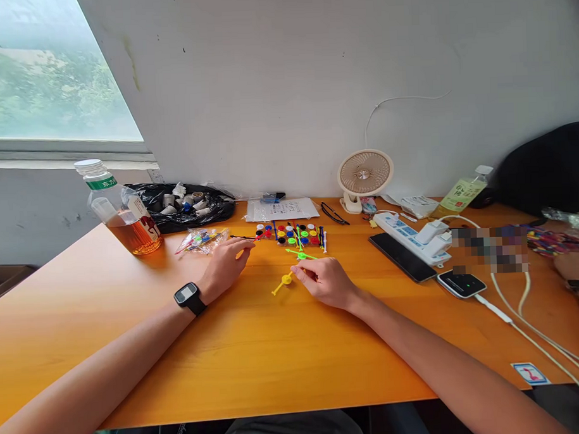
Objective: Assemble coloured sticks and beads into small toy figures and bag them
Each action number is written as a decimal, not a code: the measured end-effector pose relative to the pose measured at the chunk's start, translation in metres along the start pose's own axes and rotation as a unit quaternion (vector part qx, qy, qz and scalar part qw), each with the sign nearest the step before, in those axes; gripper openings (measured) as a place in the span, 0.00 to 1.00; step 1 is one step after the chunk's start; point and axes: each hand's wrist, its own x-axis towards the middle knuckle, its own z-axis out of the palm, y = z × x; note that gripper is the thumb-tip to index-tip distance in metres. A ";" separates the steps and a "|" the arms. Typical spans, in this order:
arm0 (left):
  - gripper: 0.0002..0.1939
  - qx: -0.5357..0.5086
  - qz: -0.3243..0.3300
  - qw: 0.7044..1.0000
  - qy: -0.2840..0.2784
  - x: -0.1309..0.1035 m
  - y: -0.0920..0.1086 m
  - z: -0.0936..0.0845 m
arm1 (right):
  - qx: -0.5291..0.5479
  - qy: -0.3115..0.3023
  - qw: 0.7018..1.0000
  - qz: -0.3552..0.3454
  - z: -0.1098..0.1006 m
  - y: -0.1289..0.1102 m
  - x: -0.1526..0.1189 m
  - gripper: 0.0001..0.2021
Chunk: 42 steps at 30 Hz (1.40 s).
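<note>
A: What's closest to us?

B: The table (228, 371). Over it, the left wrist has a watch (190, 298), and the left hand (227, 261) reaches forward beside a plastic bag (202, 241) of small parts. I can't tell whether its fingers grip anything.

A: And the right hand (326, 283)?

B: Thumb and finger are pinched on one end of a yellow arrow (286, 280). The arrow's round middle and other end stick out leftward, between the two hands.

A: Just beyond that?

B: A green arrow (301, 257), then rows of coloured discs (289, 234) with thin sticks (324, 240) among and beside them.

A: Farther back?

B: White paper (282, 209), near a fan (365, 174) by the wall (266, 85).
</note>
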 end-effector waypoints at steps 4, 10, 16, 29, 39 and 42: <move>0.12 0.004 -0.006 1.000 -0.015 -0.001 -0.004 0.002 | 0.001 0.000 1.000 -0.002 0.000 0.000 0.000 0.23; 0.13 0.008 -0.014 1.000 -0.025 -0.001 -0.007 0.003 | 0.004 -0.004 1.000 -0.007 0.001 -0.002 0.000 0.23; 0.13 0.018 -0.014 0.999 -0.030 -0.001 -0.008 0.003 | -0.001 -0.008 1.000 -0.008 0.002 -0.001 -0.001 0.22; 0.13 0.014 -0.006 0.999 -0.041 0.000 -0.009 0.004 | 0.000 -0.018 1.000 -0.014 0.003 -0.003 -0.001 0.20; 0.13 0.017 0.000 0.999 -0.048 0.001 -0.003 -0.002 | 0.021 -0.025 0.993 -0.109 0.003 -0.001 0.000 0.07; 0.14 0.026 -0.003 0.999 -0.041 0.001 0.002 -0.004 | -0.001 -0.071 0.988 -0.140 0.005 0.001 -0.001 0.09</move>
